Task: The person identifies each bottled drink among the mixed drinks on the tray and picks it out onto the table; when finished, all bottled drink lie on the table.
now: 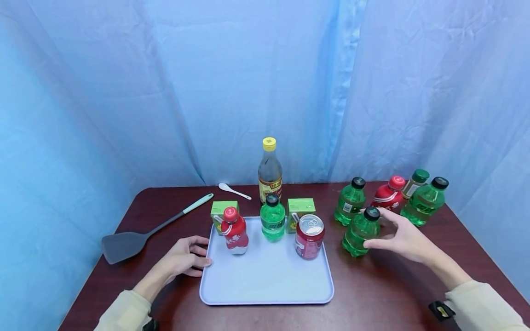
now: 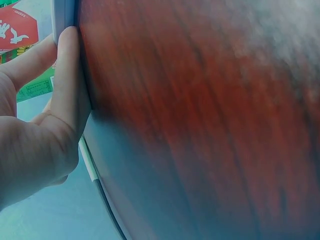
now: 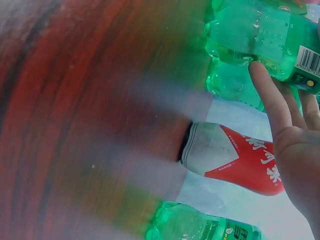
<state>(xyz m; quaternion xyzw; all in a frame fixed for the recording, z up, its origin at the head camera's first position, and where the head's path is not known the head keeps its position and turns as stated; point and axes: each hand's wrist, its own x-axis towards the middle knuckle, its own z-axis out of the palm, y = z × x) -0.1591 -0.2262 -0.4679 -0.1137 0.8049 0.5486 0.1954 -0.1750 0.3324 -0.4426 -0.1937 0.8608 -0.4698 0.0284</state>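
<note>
Gripping barcoded green bottle [image 1: 357,238], three o'clock of tray [image 1: 265,280]: your right hand [image 1: 401,241]; touching tray rim, nine o'clock, unclenched: your left hand [image 1: 184,257].

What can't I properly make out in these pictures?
Head view: part of the yellow-capped bottle, hidden behind the green bottle on the tray.
Head view: bottom of the green-capped jar, behind neighbouring bottles.
Right wrist view: top of the held bottle, cut off by the right edge.
Left wrist view: most of the tray, past the top edge.

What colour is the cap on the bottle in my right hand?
Black; the cap shows best in the head view.
</note>
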